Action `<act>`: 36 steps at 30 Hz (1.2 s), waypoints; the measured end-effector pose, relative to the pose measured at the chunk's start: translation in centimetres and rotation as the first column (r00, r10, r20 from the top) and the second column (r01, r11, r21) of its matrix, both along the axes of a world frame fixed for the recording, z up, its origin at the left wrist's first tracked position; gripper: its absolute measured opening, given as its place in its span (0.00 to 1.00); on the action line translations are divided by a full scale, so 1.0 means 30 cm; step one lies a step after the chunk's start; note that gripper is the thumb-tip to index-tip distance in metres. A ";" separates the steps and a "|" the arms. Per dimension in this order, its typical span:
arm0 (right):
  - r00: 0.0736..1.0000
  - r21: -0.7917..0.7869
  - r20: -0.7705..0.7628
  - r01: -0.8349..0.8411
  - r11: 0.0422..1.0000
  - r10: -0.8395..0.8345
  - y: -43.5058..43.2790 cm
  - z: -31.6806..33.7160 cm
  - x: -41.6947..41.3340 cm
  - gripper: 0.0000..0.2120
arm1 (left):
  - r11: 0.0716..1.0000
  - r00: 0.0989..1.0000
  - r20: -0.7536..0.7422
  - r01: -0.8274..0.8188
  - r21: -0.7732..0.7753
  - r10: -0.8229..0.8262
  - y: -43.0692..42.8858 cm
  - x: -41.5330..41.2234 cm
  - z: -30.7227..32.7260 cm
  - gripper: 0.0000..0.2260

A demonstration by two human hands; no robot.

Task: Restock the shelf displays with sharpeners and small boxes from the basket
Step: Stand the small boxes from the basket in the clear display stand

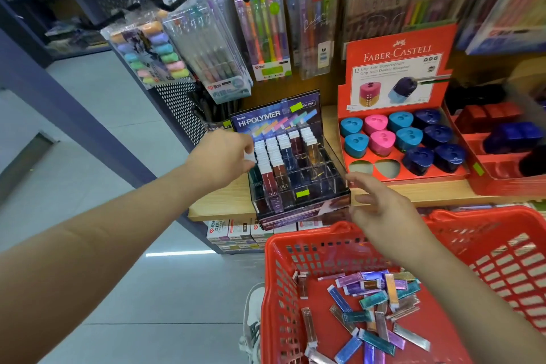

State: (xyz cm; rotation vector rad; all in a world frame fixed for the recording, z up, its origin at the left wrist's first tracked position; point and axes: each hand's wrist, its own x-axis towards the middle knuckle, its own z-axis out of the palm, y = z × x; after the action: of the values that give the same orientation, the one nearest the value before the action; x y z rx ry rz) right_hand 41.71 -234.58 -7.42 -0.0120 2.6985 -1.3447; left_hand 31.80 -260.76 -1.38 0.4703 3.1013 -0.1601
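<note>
Head view: left hand (224,156) in a pinch on a small box (250,156), right hand (381,210) slack, empty.

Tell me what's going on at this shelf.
A person is restocking. The left hand reaches into the Hi-Polymer eraser display, fingers at its leftmost row of eraser boxes; whether it pinches one is unclear. The right hand hangs open and empty over the red basket, where many loose eraser boxes lie. The Faber-Castell sharpener tray has two empty slots.
</note>
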 end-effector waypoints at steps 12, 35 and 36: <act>0.961 0.300 0.230 -0.220 0.928 0.153 0.325 0.066 0.135 0.06 | 0.940 0.952 0.064 0.283 0.191 -0.299 0.393 0.250 0.184 0.07; 0.854 0.584 0.446 -0.504 0.637 0.267 0.285 -0.784 0.191 0.56 | 0.979 0.787 0.611 -0.180 0.093 0.087 0.577 0.580 -0.997 0.57; 0.862 0.595 0.432 -0.494 0.634 0.266 0.281 -0.793 0.186 0.56 | 0.978 0.807 0.585 -0.181 0.103 0.088 0.577 0.575 -1.001 0.57</act>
State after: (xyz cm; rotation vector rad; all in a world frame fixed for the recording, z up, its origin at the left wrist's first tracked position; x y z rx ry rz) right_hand 47.28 -226.14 -31.20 -0.2731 2.5349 -0.1390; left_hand 49.04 -243.44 -31.41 0.2326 2.5320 0.1952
